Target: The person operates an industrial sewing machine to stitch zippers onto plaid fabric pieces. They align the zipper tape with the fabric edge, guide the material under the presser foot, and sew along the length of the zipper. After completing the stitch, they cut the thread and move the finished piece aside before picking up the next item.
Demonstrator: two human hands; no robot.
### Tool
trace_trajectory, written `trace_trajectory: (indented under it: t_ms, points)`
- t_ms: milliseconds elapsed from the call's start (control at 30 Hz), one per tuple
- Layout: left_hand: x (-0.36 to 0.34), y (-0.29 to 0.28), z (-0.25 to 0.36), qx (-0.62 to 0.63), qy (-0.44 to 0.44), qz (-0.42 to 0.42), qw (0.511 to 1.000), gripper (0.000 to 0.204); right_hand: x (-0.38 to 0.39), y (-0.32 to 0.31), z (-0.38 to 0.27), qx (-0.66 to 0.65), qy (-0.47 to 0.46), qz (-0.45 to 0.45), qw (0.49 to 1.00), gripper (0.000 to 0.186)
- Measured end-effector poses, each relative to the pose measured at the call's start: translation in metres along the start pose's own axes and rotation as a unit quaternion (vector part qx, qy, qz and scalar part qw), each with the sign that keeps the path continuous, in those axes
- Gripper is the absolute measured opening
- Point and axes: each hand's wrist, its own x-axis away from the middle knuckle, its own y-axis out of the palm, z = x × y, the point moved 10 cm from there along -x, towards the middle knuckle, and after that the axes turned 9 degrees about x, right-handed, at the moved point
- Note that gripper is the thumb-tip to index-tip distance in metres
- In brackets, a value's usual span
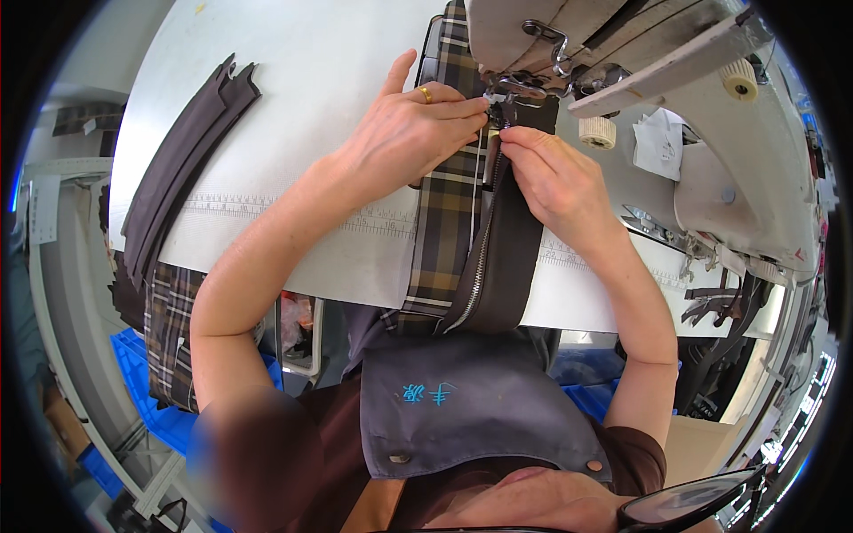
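Note:
A plaid strip (440,249) in brown, black and white lies lengthwise under the sewing machine's presser foot (506,111). Along its right side runs a dark zipper (480,266) with metal teeth, beside a dark brown strip (511,258). My left hand (413,129), a ring on one finger, rests on the plaid cloth with fingers stretched toward the foot; its thumb is hidden. Just in front of the foot, my right hand (560,178) pinches the zipper's edge between thumb and forefinger. Both lower ends drape over the table's near edge.
Overhead at right is the white sewing machine (737,133). Several dark strips (191,169) lie on the white table (302,98) at left. More plaid cloth (169,329) hangs off the left edge above a blue crate (133,355). Dark scraps (711,302) sit at right.

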Motion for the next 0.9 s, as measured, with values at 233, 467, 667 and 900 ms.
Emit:
trace_trajectory:
  t_ms: [233, 467, 667, 900]
  points:
    - [0.003, 0.005, -0.002, 0.011, -0.016, -0.006, 1.000, 0.020, 0.002, 0.002, 0.000, 0.000, 0.006, 0.009, 1.000, 0.019]
    - [0.004, 0.000, 0.000, 0.024, -0.005, 0.008, 1.000, 0.016, 0.001, -0.003, 0.010, -0.057, 0.090, 0.048, 0.993, 0.020]
    - [0.016, -0.006, 0.030, -0.026, 0.032, 0.009, 0.999, 0.020, 0.009, 0.000, 0.001, 0.009, 0.031, 0.051, 0.998, 0.026]
    - [0.040, -0.013, 0.053, 0.085, -0.016, -0.009, 0.996, 0.025, 0.005, 0.006, -0.007, 0.054, 0.024, -0.005, 0.998, 0.035]
